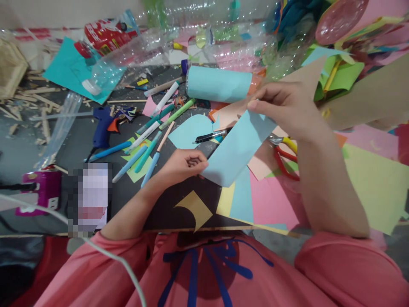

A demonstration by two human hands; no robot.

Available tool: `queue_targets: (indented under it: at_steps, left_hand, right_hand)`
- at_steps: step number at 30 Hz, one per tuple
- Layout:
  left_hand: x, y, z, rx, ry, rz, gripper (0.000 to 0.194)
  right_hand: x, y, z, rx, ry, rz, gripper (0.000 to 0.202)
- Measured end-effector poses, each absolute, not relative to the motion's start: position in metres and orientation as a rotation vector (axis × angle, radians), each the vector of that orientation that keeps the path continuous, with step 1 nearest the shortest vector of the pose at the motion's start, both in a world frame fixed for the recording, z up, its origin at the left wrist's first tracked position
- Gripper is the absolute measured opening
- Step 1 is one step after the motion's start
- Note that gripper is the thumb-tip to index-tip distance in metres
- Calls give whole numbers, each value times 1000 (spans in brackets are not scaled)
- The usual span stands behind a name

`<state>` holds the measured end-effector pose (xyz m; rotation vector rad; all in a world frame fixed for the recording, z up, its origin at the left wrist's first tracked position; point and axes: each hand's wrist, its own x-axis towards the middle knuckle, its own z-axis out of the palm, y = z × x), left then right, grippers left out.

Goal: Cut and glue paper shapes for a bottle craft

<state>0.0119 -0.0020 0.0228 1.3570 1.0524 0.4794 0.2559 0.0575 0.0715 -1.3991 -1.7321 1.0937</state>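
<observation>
A light blue paper strip (239,149) slants between my two hands above the table. My left hand (188,164) pinches its lower left corner, with the fingers curled in. At the upper end, my right hand (281,104) grips the strip's top edge between thumb and fingers. Behind the strip lie a black pen (211,136) and a curved blue paper piece (191,130). A bottle wrapped in light blue paper (220,83) rests on its side beyond my hands. Red-handled scissors (284,164) are partly hidden under my right forearm.
Several markers (148,151) lie left of my left hand, near a blue glue gun (104,128). A phone (92,196) sits at the front left. Clear bottles (128,53) line the back. Coloured papers (271,200) cover the right side. A white cable (105,251) crosses the lower left.
</observation>
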Motion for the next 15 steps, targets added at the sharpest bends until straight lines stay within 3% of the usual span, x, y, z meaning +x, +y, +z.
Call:
queue_targets:
  at_steps: [5, 9, 15]
  left_hand:
    - [16, -5, 23, 1473, 1004, 407, 34]
    - [13, -3, 23, 1500, 1082, 398, 42]
    - [7, 0, -3, 1213, 1264, 961, 43]
  right_hand:
    - [233, 47, 69, -1307, -1755, 1263, 20]
    - [229, 41, 60, -1318, -1842, 1058, 28]
    - [222, 41, 38, -1240, -1600, 950, 35]
